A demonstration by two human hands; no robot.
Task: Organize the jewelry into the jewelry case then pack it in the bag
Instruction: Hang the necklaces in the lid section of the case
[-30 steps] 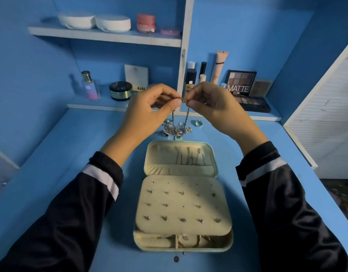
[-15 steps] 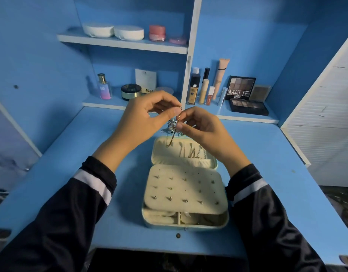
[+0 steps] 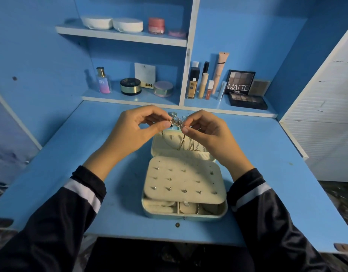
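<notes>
The left hand (image 3: 137, 132) and right hand (image 3: 210, 134) are raised close together over the back half of the counter (image 3: 86, 158). Each pinches the chain (image 3: 176, 121) between thumb and forefinger, the other fingers loosely curled. The pinches sit almost touching, which suggests the clasp or a tangle is being worked. The chain's free lengths hang down over the lid (image 3: 159, 148) of the open case (image 3: 184, 217). Held here, it can be lowered straight into the lid, where other chains already lie.

The case sits mid-counter, its base toward the front edge and its lid toward the back. A cream panel (image 3: 189, 173) covers most of the base and carries rows of studs (image 3: 168, 189); compartments show at its front rim. A small dark piece (image 3: 177, 224) lies on the counter just in front of the case.

Behind the fingers, near the back edge, are a few silver pieces (image 3: 172, 114), partly hidden by the hands and probably awaiting sorting. Along the back runs a shelf (image 3: 130, 99) with a perfume bottle (image 3: 104, 81), jars, tubes and a palette (image 3: 240, 82), all well apart from the work. Nothing blocks the lid. No bag is in view, so packing looks some way off.
</notes>
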